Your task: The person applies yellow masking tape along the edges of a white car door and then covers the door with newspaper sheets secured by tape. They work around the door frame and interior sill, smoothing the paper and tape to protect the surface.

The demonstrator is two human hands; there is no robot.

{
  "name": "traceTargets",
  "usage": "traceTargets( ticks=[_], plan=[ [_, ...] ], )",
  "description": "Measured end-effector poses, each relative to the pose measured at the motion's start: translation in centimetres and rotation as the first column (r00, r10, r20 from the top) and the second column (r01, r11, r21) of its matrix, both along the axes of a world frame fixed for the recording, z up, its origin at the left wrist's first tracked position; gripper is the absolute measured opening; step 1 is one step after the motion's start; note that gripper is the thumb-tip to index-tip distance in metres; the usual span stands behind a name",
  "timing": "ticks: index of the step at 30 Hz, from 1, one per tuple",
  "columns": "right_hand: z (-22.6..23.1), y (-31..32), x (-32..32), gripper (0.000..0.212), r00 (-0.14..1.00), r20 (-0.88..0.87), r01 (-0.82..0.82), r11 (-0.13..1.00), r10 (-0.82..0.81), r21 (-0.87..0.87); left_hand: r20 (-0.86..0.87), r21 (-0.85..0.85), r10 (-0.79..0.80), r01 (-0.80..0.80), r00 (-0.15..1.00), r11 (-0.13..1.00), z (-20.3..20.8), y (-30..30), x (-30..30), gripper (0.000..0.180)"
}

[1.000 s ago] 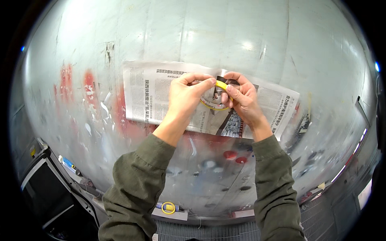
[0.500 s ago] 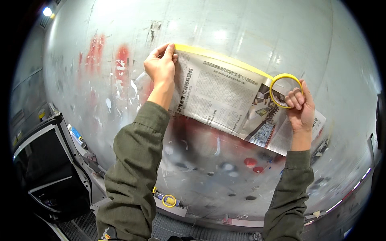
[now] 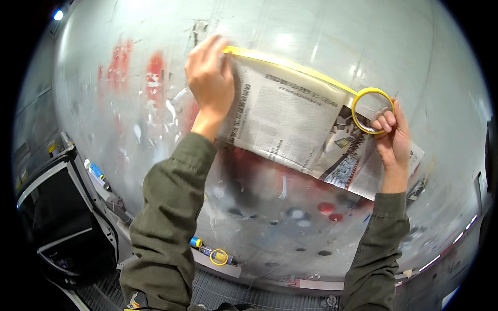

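A sheet of newspaper (image 3: 285, 114) hangs slanted against the grey panel, with a strip of yellow masking tape (image 3: 288, 61) along its upper edge. My left hand (image 3: 209, 75) is at the sheet's upper left corner, beside the tape's end. Its fingers are stretched out and slightly blurred, and nothing shows in them. At the sheet's right side, my right hand (image 3: 393, 140) grips a roll of yellow masking tape (image 3: 357, 115) by its right rim. The strip runs taut from the roll to the upper left corner.
Red and white paint marks (image 3: 154, 72) cover parts of the grey panel (image 3: 311, 26). A black vehicle door (image 3: 67, 207) stands at the lower left, near a blue and white tube (image 3: 96, 171). A second yellow tape ring (image 3: 218, 257) and a bottle lie on a low ledge.
My left hand's fingers have gone from pinching the tape's end to stretching upward beside it. My right hand and the tape roll have shifted slightly right and up in the view.
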State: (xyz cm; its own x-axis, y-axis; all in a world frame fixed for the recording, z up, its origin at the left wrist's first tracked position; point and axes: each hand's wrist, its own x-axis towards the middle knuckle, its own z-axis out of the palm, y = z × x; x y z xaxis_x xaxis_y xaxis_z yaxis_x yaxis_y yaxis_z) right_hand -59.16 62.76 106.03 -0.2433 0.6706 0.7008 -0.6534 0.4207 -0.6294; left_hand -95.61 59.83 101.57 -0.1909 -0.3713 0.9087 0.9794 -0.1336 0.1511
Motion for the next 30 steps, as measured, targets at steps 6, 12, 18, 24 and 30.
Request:
traceTargets(
  ticks=[6, 12, 18, 24, 30],
  plan=[
    [0.6, 1.3, 9.0, 0.027, 0.995, 0.094, -0.034, 0.993, 0.023, 0.114, -0.090, -0.356, 0.062, -0.090, 0.994, 0.930, -1.7, 0.5, 2.0, 0.073],
    [2.3, -0.6, 17.0, 0.023, 0.819, 0.221, 0.476, 0.843, -0.529, 0.253, -0.593, -0.584, -0.317, -0.124, 0.740, 0.802, -4.9, 1.7, 18.4, 0.082],
    [1.7, -5.5, 17.5, 0.017, -0.057, -0.009, 0.474, -0.035, -0.998, 0.880, -0.739, -0.530, -0.356, -0.168, 0.572, 0.831, -2.5, 3.0, 27.3, 0.081],
    [1.3, -6.1, 18.3, 0.025, -0.412, 0.076, 0.392, -0.101, -0.908, 0.914, -0.767, -0.509, -0.383, -0.124, 0.515, 0.852, -1.6, 3.8, 32.2, 0.074],
    [2.5, -5.5, 16.7, 0.023, -0.407, 0.328, 0.568, 0.045, -0.853, 0.822, -0.810, -0.475, -0.355, -0.167, 0.467, 0.864, -1.1, 4.0, 34.8, 0.066]
  ],
)
